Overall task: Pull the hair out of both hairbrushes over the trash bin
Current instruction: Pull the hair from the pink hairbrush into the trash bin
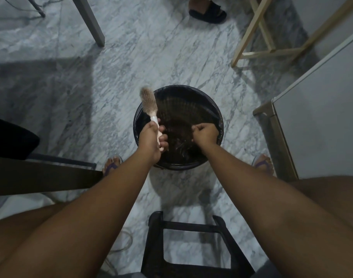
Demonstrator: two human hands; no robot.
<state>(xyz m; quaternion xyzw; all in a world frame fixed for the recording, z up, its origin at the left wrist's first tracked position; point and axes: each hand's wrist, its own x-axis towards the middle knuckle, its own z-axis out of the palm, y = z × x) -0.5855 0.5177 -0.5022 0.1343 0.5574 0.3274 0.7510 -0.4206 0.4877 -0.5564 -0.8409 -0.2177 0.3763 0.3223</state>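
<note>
Head view, steeply down, seemingly near bin (191,91)

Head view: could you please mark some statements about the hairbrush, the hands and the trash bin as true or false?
1. The left hand holds the hairbrush by its handle. True.
2. The trash bin stands on a table. False: it stands on the marble floor.
3. The right hand is over the trash bin. True.
4. The right hand holds a second hairbrush. False: its fingers are curled, and no brush shows in it.
</note>
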